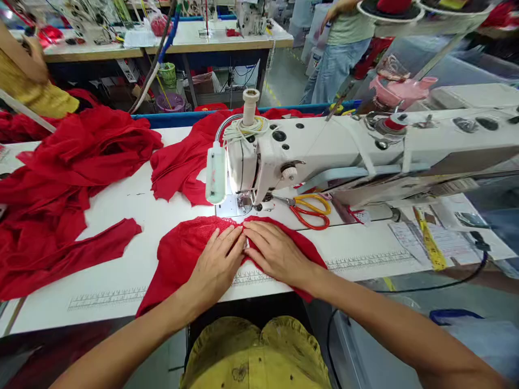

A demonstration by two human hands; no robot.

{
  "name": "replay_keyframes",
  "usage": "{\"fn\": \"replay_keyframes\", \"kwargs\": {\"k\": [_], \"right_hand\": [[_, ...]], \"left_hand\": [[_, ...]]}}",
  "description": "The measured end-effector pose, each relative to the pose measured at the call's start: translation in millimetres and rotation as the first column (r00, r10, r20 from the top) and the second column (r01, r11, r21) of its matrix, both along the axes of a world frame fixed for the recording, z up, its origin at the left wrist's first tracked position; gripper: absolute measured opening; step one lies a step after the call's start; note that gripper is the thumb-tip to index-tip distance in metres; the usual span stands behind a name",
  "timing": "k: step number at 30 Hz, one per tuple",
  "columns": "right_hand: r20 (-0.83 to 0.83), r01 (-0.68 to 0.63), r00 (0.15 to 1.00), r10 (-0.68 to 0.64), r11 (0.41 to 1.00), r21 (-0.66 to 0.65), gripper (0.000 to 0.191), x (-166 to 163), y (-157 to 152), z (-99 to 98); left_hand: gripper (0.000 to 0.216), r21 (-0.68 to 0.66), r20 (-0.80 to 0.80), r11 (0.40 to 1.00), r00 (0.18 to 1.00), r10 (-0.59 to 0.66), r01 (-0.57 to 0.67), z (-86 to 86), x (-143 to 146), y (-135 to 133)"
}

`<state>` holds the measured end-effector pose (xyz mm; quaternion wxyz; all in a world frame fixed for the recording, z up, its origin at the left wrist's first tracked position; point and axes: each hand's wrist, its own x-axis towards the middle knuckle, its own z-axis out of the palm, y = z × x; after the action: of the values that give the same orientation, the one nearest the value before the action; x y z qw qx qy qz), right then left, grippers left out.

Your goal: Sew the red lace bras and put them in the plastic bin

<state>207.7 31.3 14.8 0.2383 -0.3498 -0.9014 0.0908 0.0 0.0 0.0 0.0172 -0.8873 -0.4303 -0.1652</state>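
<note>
A red fabric piece point(178, 254) lies spread on the white sewing table in front of the sewing machine point(316, 146). My left hand point(221, 256) rests flat on its left part, fingers stretched toward the needle area. On the right part lies my right hand point(275, 251), also flat, its fingertips close to those of the left. The cloth's far edge, with a lacy strip, sits just short of the presser foot point(244, 201). Scissors point(310, 208) with yellow and red handles lie right of the foot, apart from my hands.
Red garments point(77, 156) are heaped at the left, and another red cloth point(182, 167) lies behind the needle area. A yellow tape measure point(432, 243) lies over papers at the right. Beyond the table are another sewing table point(219, 43) and two other people.
</note>
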Motion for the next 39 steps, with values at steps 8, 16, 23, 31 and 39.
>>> {"fn": "replay_keyframes", "kwargs": {"k": [8, 16, 23, 31, 39], "right_hand": [[0.011, -0.052, 0.999, 0.052, 0.998, -0.024, 0.042, 19, 9, 3.3], [0.025, -0.029, 0.999, 0.029, 1.0, -0.012, 0.04, 15, 8, 3.6], [0.048, -0.015, 0.999, 0.016, 1.0, -0.015, 0.041, 15, 5, 5.4], [0.05, -0.02, 0.999, 0.02, 1.0, -0.019, 0.041, 16, 7, 7.2], [0.061, -0.023, 0.998, 0.026, 0.998, -0.061, 0.042, 16, 7, 4.8]], "left_hand": [[0.046, -0.07, 0.032, 0.997, 0.999, 0.044, -0.042, 5.2, -7, -2], [0.044, -0.107, 0.036, 0.989, 0.994, 0.104, -0.1, 7.4, -5, -3], [0.045, -0.088, 0.053, 0.99, 0.992, 0.116, -0.112, 10.0, -4, -4], [0.044, -0.038, 0.067, 0.992, 0.99, 0.124, -0.121, 6.7, -3, -2], [0.045, -0.11, 0.051, 0.986, 0.991, 0.127, -0.121, 9.6, -3, -2]]}}
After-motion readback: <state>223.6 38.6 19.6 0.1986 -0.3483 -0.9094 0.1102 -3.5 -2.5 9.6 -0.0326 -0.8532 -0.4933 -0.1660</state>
